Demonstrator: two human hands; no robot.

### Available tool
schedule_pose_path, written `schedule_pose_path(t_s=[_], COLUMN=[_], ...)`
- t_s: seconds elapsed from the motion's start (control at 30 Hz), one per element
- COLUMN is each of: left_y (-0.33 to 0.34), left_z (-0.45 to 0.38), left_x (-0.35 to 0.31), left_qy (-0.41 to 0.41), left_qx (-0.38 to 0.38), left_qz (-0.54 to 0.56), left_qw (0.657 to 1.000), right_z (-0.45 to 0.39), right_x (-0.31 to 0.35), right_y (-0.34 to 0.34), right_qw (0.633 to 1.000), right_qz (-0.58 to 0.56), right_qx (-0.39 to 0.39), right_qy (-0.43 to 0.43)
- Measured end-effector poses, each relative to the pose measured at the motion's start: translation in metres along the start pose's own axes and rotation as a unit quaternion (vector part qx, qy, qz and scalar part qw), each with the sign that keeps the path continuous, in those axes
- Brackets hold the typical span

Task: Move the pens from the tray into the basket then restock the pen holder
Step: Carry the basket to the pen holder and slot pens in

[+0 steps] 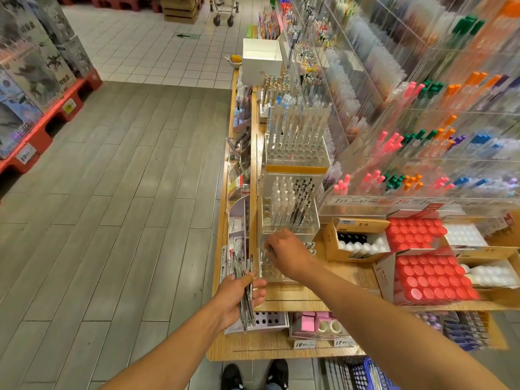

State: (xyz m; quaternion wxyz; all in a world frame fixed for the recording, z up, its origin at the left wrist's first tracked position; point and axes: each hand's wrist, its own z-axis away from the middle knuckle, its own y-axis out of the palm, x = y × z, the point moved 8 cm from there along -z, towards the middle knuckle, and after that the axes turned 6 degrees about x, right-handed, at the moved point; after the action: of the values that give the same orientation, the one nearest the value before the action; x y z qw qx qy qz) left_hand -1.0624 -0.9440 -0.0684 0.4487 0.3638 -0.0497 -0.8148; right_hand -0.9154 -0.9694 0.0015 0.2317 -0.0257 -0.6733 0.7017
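My left hand (239, 298) grips a bundle of clear pens (244, 288) that stick up and down out of my fist, beside the shelf's near-left corner. My right hand (287, 253) reaches over the nearest clear acrylic pen holder (271, 273) and pinches a pen at its top; the pen is mostly hidden by my fingers. That holder's holes look largely bare. Behind it stands a second clear holder (289, 204) with several black pens on its right side. A blue basket (365, 374) with pens in it sits on the floor at the bottom right.
A wooden shelf (295, 298) carries boxes of red-capped bottles (433, 277) and a cardboard box of white-capped ones (356, 240) on the right. Tall acrylic racks of coloured pens (416, 142) rise behind. Grey floor (112, 192) lies to the left. My shoes (254, 374) are below.
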Motion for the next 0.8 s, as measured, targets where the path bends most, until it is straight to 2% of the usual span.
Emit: schedule_pose_path(t_s=[0.17, 0.23, 0.3, 0.37, 0.5, 0.57, 0.63, 0.8], left_y=[0.003, 0.006, 0.01, 0.016, 0.034, 0.046, 0.057, 0.066], left_z=[0.001, 0.001, 0.002, 0.003, 0.003, 0.003, 0.003, -0.004], left_x=[0.001, 0.002, 0.003, 0.003, 0.005, 0.009, 0.013, 0.018], left_qy=[0.004, 0.003, 0.001, 0.001, 0.0, -0.005, -0.011, -0.018], left_qx=[0.009, 0.017, 0.028, 0.041, 0.077, 0.098, 0.109, 0.088], left_qz=[-0.006, -0.003, 0.002, 0.003, -0.028, -0.046, -0.06, -0.067], left_qw=[1.0, 1.0, 1.0, 0.999, 0.997, 0.994, 0.992, 0.994], right_z=[-0.002, 0.003, 0.013, 0.024, 0.047, 0.058, 0.067, 0.093], right_x=[0.007, 0.008, 0.003, -0.006, -0.024, -0.031, -0.038, -0.072], right_y=[0.006, 0.002, -0.004, -0.004, 0.01, 0.014, 0.012, -0.002], right_qw=[0.996, 0.997, 0.998, 0.988, 0.913, 0.878, 0.858, 0.823], right_qz=[0.092, 0.077, -0.001, -0.131, -0.373, -0.431, -0.462, -0.504], right_qx=[0.013, -0.02, -0.058, -0.04, 0.058, 0.083, 0.09, 0.046], right_qy=[0.005, 0.016, 0.032, 0.064, 0.154, 0.193, 0.206, 0.256])
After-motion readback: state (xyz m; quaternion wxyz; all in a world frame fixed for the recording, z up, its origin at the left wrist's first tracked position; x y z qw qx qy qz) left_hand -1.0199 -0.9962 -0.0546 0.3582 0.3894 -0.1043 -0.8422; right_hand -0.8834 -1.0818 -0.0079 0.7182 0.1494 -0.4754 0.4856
